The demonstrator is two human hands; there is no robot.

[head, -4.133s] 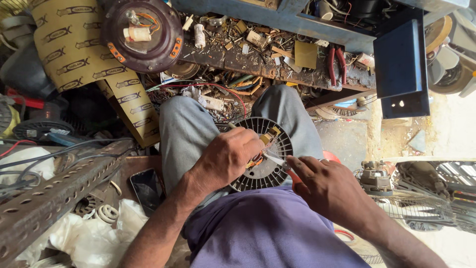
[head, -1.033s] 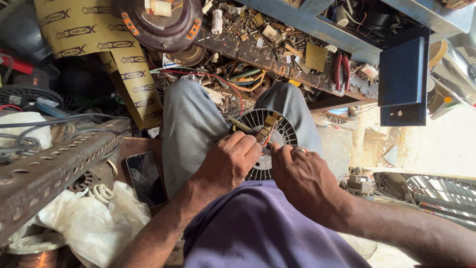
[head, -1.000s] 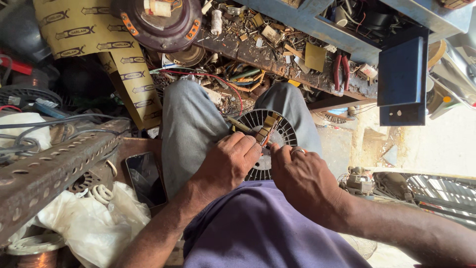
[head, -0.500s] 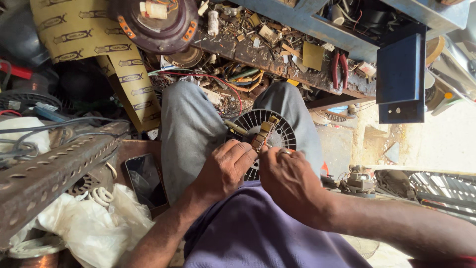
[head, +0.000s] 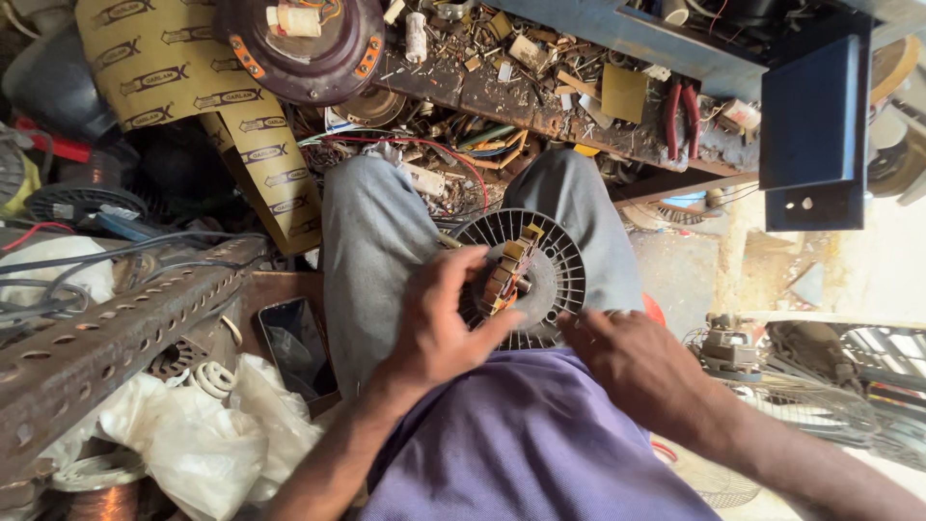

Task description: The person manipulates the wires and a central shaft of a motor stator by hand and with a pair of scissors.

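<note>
The left hand (head: 439, 323) curls over the near edge of the fan motor stator (head: 526, 275), fingers bent and pressed against the copper windings (head: 503, 275) at its core, thumb reaching in beneath; it grips the part rather than merely resting on it. The right hand (head: 641, 371) lies just beside the lower right of the ribbed rim, fingers spread loosely and closed on nothing, fingertips at or very near the rim; whether they touch it cannot be told.

The stator sits on the person's lap, between the knees of the grey trousers (head: 371, 251) and above the purple shirt (head: 540, 444), its round slotted face tilted up toward the camera. It looks like cast metal and wound copper, so probably heavy for its size and quite stiff; the outer ribs seem the safest place to hold, since the coil ends and thin wires at the middle would likely bend or scrape; the smooth disc between could be slippery under bare fingers.

Further out, a dark phone (head: 294, 347) lies by the left thigh, beside a perforated steel angle (head: 125, 328) and crumpled white plastic (head: 183, 439); ahead, a cluttered workbench (head: 540, 87) carries wire scraps, a round brown motor housing (head: 304, 43) and red-handled pliers (head: 680, 116); a blue metal bracket (head: 815, 125) hangs at the right.
</note>
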